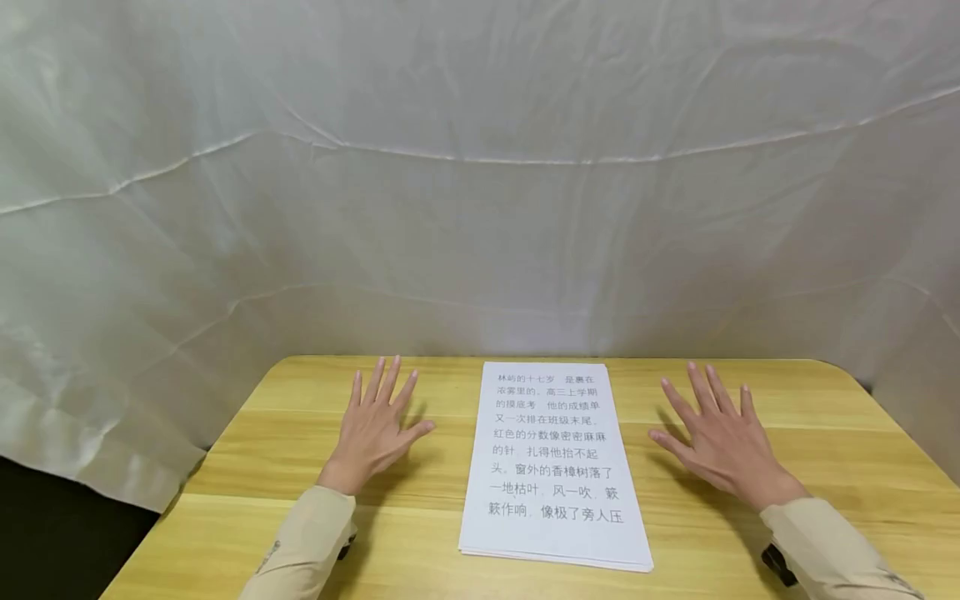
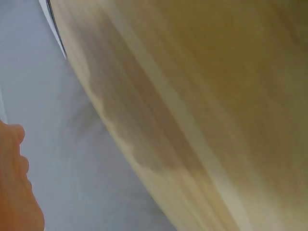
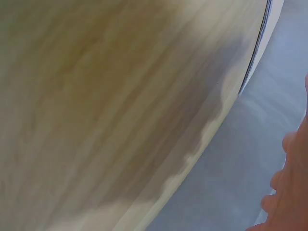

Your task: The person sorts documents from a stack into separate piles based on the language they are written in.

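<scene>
A stack of white paper sheets [image 1: 555, 537], its top page printed with lines of Chinese characters, lies on the wooden table [image 1: 427, 533]. To the left of the stack is my left hand [image 1: 375, 433], palm down with fingers straight and spread. On the other side my right hand [image 1: 723, 442] is held the same way, thumb toward the paper. Both hands are apart from the sheets and hold nothing. Each casts a shadow on the wood. The wrist views catch only an edge of the left hand [image 2: 17, 187] and of the right hand [image 3: 288, 197].
A pale grey cloth [image 1: 480, 225] hangs behind the table and round its sides, with creases running across it. The tabletop has rounded far corners. A dark area [image 1: 60, 533] shows below the cloth at the lower left. Beige sleeves [image 1: 307, 542] cover both forearms.
</scene>
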Demonstrator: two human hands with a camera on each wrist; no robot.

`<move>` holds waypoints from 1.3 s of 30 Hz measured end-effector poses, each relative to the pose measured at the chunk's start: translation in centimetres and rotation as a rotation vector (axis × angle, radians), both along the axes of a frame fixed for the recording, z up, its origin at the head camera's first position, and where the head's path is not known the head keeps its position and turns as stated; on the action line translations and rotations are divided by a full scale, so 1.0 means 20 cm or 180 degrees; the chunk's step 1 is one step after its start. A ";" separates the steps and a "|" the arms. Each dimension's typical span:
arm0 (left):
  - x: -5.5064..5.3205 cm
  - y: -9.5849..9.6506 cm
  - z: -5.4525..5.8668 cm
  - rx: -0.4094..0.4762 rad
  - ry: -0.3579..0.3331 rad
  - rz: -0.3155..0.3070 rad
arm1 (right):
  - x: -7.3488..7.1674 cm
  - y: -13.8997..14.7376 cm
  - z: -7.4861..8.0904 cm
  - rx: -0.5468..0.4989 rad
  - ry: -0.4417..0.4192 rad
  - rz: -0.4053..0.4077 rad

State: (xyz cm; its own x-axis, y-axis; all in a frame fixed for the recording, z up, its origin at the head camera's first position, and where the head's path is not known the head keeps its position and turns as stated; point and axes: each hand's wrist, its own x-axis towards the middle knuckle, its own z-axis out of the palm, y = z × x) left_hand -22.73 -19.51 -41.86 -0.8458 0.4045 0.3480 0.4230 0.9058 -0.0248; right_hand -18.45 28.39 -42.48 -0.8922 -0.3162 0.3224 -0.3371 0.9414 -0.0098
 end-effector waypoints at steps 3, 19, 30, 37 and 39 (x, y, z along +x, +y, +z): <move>0.02 0.01 0.02 0.0077 -0.0111 0.0057 | 0.01 0.00 0.01 0.0007 -0.0024 -0.0031; 0.16 0.17 0.14 0.2535 -0.1515 -0.0028 | 0.03 -0.13 0.10 -0.1696 -0.0616 -0.0220; 0.09 0.29 0.08 0.2924 -0.1797 0.0025 | -0.03 -0.26 0.07 -0.2539 -0.1264 -0.0353; 0.03 0.38 0.04 0.3034 -0.2085 0.0104 | -0.09 -0.31 0.01 -0.2823 -0.1595 -0.0571; 0.01 0.39 0.02 0.3114 -0.2201 0.0139 | -0.10 -0.33 -0.01 -0.2860 -0.1635 -0.0612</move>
